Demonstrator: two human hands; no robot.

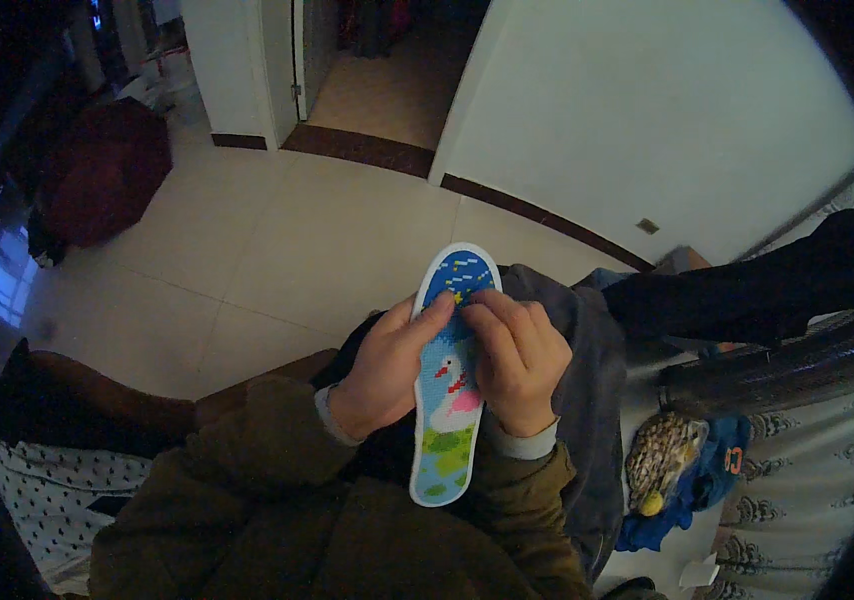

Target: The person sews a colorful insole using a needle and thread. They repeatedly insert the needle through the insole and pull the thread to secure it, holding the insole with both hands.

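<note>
A cross-stitched shoe insole point(438, 457) with a white border lies lengthwise before me, above my lap. Its picture has a white-and-pink swan on light blue, green patches at the near end and dark blue at the rounded far end. My left hand point(378, 375) grips its left edge, thumb pressed on the face beside some yellow stitches. On the other side, my right hand point(520, 356) is bent over the insole, with curled fingertips at the same yellow stitches. The right thumb is hidden, and no needle or thread can be made out between the fingers.
Dark grey cloth point(584, 397) lies at my right. Beyond it are a dark garment point(742, 277), a patterned bundle point(663, 457), blue cloth point(723, 465) and a patterned curtain point(794, 487). A dark red umbrella point(108, 172) stands open on the tiled floor point(247, 247), left of a doorway point(382, 97).
</note>
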